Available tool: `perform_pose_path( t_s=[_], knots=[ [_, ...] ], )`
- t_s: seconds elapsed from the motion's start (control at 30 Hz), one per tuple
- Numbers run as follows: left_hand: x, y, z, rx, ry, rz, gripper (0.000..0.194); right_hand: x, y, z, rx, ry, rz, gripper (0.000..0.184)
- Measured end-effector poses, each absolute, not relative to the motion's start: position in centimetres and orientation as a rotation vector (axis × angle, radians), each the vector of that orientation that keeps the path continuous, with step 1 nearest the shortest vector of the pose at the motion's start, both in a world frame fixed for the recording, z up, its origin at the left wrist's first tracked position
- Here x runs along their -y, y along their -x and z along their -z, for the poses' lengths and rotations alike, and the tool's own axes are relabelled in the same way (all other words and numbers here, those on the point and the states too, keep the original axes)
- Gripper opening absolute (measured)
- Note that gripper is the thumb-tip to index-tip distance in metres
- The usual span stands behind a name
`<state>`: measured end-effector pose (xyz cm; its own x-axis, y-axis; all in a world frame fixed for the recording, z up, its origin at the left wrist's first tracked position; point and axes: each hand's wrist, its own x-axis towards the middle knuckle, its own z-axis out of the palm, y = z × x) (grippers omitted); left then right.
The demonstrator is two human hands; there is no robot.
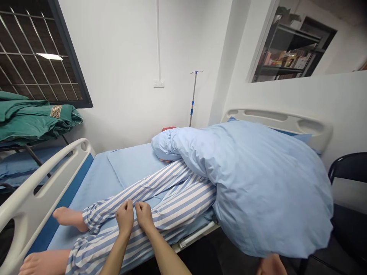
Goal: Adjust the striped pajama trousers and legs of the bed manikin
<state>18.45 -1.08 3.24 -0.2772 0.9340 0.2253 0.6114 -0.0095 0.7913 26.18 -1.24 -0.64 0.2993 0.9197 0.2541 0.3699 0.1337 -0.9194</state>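
1. Handled item: the striped trouser leg (160, 183), blue and white, lies on the bed and runs from a bare foot (70, 219) toward the bunched quilt. A second striped trouser leg (183, 208) lies alongside it, nearer the viewer.
2. Grip: the left hand (124, 217) and right hand (144, 215) sit side by side at the near edge of the first leg. On each hand, the fingers are drawn together and appear to pinch the cloth, though the exact hold is partly hidden.
3. Access: the pale blue quilt (258, 183) is heaped over the far end of the figure, leaving the lower legs uncovered and within reach of both hands.
4. Bed: a blue sheet (94, 202) covers the mattress. A white bed rail (37, 194) stands beyond the feet, bounding that end.
5. Surroundings: an IV pole (193, 99) stands behind the bed, and folded green linen (34, 118) lies on a separate rack.
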Motion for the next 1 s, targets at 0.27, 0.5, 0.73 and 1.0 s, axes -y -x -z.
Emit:
perform_pose_path(
  t_s=[0.27, 0.5, 0.73, 1.0],
  knots=[
    [2.0, -20.2, 0.4, -1.960, -1.659, -0.892, 0.034, 1.2, -26.7, 1.3, 1.139, 1.323, -0.710, 0.038],
    [2.1, -20.0, 0.5, -2.005, -1.794, -0.733, 0.034, 1.3, -26.6, 0.8, 1.137, 1.359, -0.687, 0.036],
    [1.4, -19.4, 1.6, -2.021, -1.873, -0.734, 0.031, 0.5, -25.8, -1.9, 1.225, 1.596, -0.570, 0.032],
    [1.9, -20.3, 0.1, -2.042, -1.743, -0.711, 0.038, 1.9, -28.7, -2.5, 1.323, 1.531, -0.462, 0.036]
  ],
)
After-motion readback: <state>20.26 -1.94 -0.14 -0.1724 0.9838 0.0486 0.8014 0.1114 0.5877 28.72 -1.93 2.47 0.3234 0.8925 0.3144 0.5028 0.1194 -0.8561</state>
